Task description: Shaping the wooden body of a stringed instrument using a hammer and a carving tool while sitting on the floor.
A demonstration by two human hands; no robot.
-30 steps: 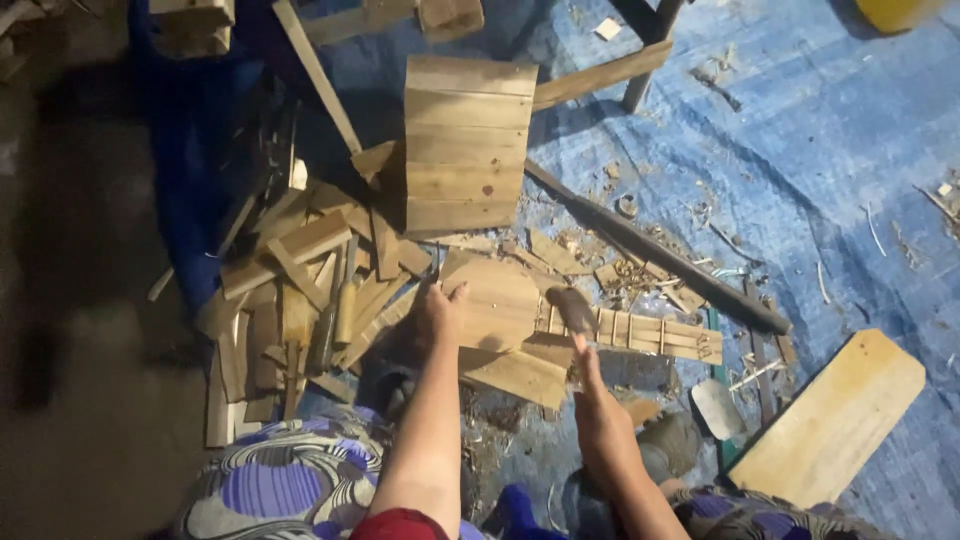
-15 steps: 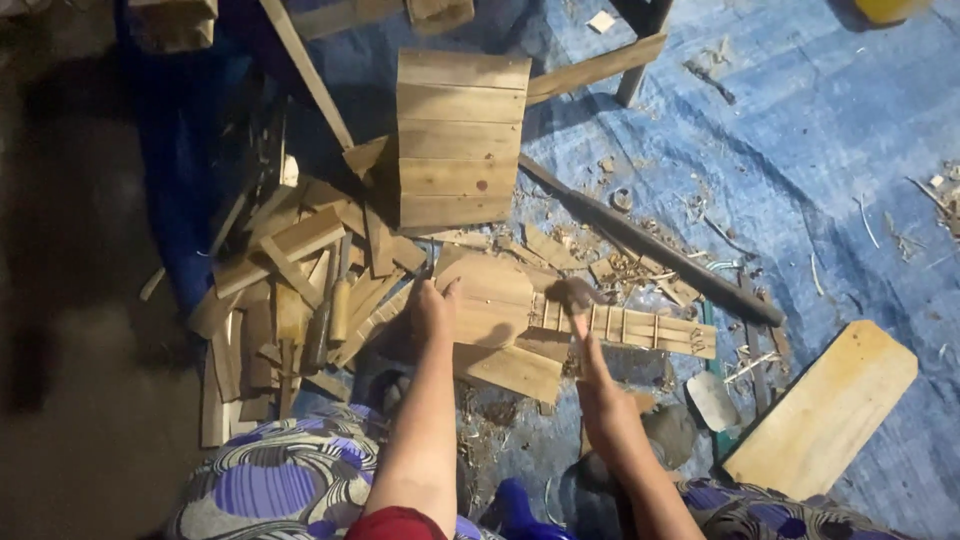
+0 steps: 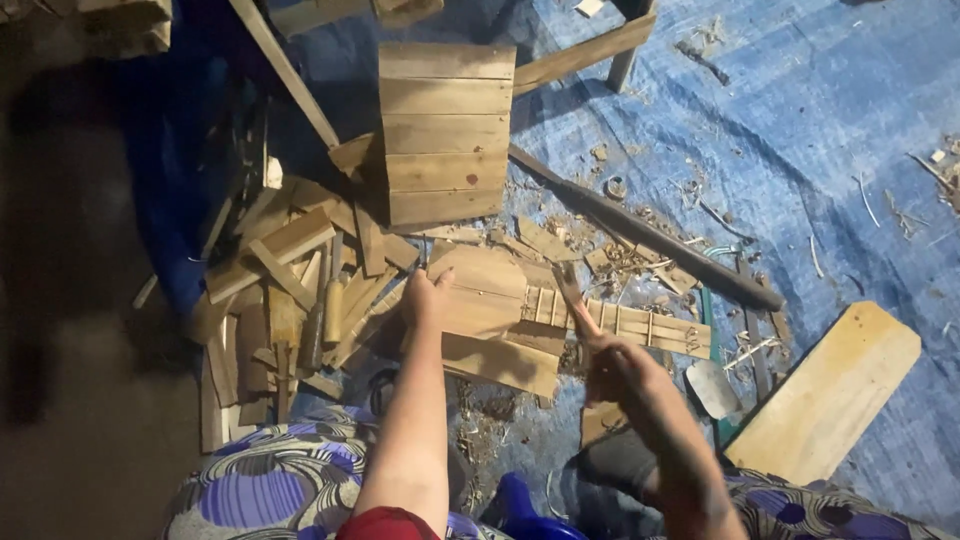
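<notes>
- Head view, looking down onto a blue tarpaulin (image 3: 800, 120) littered with shavings and wood.
- Pressing down with the left hand (image 3: 428, 300), palm flat and fingers spread wide, on a round-topped board (image 3: 490, 285) near the middle of the floor; nothing gripped there, only held steady.
- Gripping with the right hand (image 3: 615, 365), closed tight round the handle of a dark tool (image 3: 568, 292); too blurred to tell hammer from blade.
- Tool head poised just over the near end of a narrow ribbed wooden strip (image 3: 640, 325), lying across the board's right edge and running off to the right.
- Judging by that pose: in the middle of working the strip against the board, one hand bracing, the other striking or cutting.
- For a next stroke: keeping the brace firm, keeping those spread fingers well apart from the tool's path, and aiming at the strip's end and not at the board.
- Around the work: a heap of offcuts (image 3: 290, 290) to the left, a slatted panel (image 3: 445, 130) beyond, a long dark bar (image 3: 650, 235) slanting behind the strip.
- Farther right: a small metal blade (image 3: 712, 388) just beside a pale rounded plank (image 3: 830, 395), both well apart from either hand.
</notes>
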